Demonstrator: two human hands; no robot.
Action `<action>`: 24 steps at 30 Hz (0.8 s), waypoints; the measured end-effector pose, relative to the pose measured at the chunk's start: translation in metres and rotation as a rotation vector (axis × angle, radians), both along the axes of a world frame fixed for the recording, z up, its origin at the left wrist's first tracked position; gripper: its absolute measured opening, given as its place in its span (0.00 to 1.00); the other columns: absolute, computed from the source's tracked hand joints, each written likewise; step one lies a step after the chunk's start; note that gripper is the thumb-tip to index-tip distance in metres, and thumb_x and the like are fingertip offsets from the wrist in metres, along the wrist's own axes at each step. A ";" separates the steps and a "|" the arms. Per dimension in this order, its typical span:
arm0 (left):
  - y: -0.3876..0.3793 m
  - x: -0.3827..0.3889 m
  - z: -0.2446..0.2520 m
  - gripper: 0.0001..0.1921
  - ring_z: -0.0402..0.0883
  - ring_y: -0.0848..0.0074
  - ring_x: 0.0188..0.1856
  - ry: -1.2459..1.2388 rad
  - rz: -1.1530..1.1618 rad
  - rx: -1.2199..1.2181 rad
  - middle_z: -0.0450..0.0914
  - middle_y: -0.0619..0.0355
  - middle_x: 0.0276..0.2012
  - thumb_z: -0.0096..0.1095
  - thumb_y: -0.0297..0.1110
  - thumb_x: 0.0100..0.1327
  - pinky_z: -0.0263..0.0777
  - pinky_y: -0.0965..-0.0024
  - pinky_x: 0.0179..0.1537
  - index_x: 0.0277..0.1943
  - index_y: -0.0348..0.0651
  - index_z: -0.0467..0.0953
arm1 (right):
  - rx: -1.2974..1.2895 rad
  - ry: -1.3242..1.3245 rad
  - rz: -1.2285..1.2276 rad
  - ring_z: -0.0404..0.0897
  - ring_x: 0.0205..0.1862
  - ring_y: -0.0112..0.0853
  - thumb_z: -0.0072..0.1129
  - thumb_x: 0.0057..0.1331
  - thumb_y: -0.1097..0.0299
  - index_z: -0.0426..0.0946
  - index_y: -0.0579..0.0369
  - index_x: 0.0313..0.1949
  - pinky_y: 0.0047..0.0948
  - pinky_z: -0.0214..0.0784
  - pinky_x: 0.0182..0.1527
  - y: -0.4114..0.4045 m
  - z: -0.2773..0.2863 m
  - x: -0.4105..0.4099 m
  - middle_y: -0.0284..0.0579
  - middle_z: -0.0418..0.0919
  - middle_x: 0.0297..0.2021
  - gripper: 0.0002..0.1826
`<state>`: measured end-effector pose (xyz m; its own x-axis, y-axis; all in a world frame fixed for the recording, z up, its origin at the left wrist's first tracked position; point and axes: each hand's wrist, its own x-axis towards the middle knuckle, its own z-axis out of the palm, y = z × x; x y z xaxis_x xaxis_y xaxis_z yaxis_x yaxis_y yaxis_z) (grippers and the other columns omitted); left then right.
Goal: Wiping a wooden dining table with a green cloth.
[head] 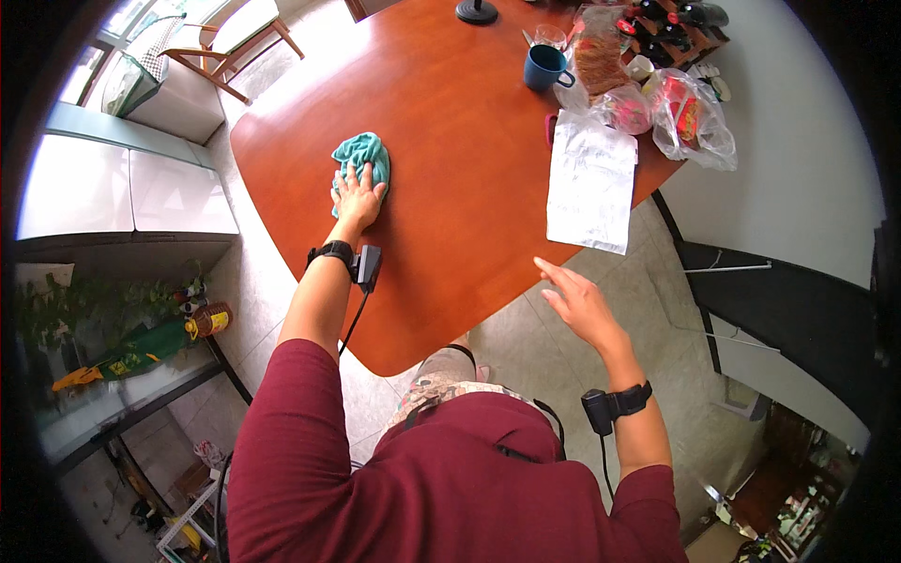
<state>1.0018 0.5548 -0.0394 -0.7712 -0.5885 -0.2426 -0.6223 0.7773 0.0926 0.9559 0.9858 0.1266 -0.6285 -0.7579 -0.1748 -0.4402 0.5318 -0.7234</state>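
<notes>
My left hand (359, 200) lies with fingers spread over a crumpled teal cloth (362, 149), pressing it onto the reddish-brown wooden table (450, 190). Part of the cloth is hidden under the palm. Off the table's near right edge, my right hand (581, 302) hovers in the air with nothing in it, fingers extended and thumb apart. The nearest thing to it is a creased white sheet or flat bag (591, 183) bearing faint writing, which overhangs the table edge.
A blue mug (545, 68) stands at the far right beside a clear glass (550, 35), plastic bags (693, 119) and a bottle rack (676, 35). A black round base (476, 11) sits at the far edge. Beyond the left side are white cabinets (183, 190) and a wooden chair (239, 42).
</notes>
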 end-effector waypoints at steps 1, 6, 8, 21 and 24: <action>-0.005 -0.012 0.000 0.33 0.38 0.46 0.75 0.004 -0.002 0.003 0.43 0.47 0.75 0.42 0.58 0.70 0.38 0.40 0.70 0.74 0.58 0.50 | -0.028 0.043 0.026 0.77 0.48 0.47 0.55 0.66 0.70 0.67 0.50 0.63 0.41 0.70 0.50 -0.013 0.006 -0.006 0.53 0.78 0.47 0.26; -0.033 -0.037 0.000 0.35 0.38 0.47 0.76 -0.012 0.042 -0.014 0.40 0.50 0.76 0.42 0.61 0.69 0.39 0.42 0.71 0.74 0.59 0.49 | -0.134 0.086 0.146 0.78 0.46 0.47 0.56 0.64 0.71 0.68 0.51 0.62 0.41 0.71 0.50 -0.070 0.024 -0.024 0.53 0.79 0.45 0.25; -0.035 -0.035 -0.002 0.35 0.40 0.48 0.75 0.017 0.015 -0.039 0.43 0.50 0.76 0.42 0.61 0.69 0.40 0.42 0.71 0.74 0.59 0.51 | -0.206 0.086 0.194 0.78 0.44 0.47 0.57 0.64 0.70 0.70 0.52 0.60 0.41 0.71 0.48 -0.081 0.024 -0.029 0.52 0.79 0.43 0.24; 0.051 0.174 0.013 0.28 0.51 0.46 0.72 0.225 -0.127 -0.142 0.57 0.44 0.70 0.55 0.49 0.67 0.52 0.42 0.66 0.67 0.49 0.64 | -0.072 -0.199 0.230 0.80 0.47 0.43 0.56 0.65 0.70 0.65 0.48 0.65 0.39 0.72 0.50 -0.065 0.006 -0.009 0.51 0.80 0.46 0.28; 0.085 0.232 0.025 0.28 0.57 0.42 0.67 0.239 -0.149 -0.116 0.61 0.39 0.65 0.62 0.43 0.63 0.58 0.45 0.63 0.63 0.45 0.66 | -0.169 -0.163 0.162 0.82 0.43 0.40 0.57 0.65 0.72 0.58 0.45 0.70 0.36 0.74 0.48 -0.074 0.025 -0.007 0.51 0.80 0.46 0.34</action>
